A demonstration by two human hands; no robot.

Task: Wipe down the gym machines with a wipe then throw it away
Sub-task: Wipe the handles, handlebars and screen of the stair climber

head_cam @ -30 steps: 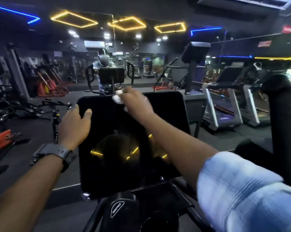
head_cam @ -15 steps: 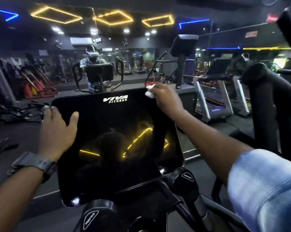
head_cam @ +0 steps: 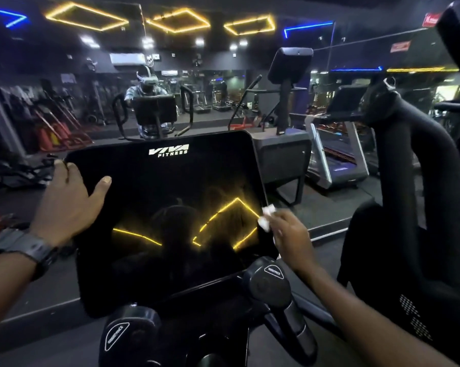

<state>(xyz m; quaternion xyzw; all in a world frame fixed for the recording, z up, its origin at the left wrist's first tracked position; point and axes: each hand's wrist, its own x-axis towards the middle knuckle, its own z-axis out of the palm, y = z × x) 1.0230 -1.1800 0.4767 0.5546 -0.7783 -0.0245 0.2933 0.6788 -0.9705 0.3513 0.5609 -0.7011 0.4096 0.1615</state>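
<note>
A large black console screen (head_cam: 170, 207) marked VIVA FITNESS fills the middle of the head view, dark and reflecting yellow ceiling lights. My left hand (head_cam: 70, 200) grips its upper left edge, thumb lying on the glass and fingers wrapped behind; a dark watch sits on that wrist. My right hand (head_cam: 290, 237) holds a small crumpled white wipe (head_cam: 266, 218) against the screen's right edge, about two thirds of the way down. Most of the wipe is hidden inside my fingers.
Two black handle knobs (head_cam: 268, 282) (head_cam: 128, 335) sit just below the screen. A thick black curved handlebar (head_cam: 403, 160) rises at the right. Beyond stand another console on a post (head_cam: 290, 64), treadmills (head_cam: 337, 154) and a wall mirror (head_cam: 149, 107) showing a person.
My right hand has slid the wipe from the screen's top edge across to the top right corner and then down the right edge. The left hand has kept its grip.
</note>
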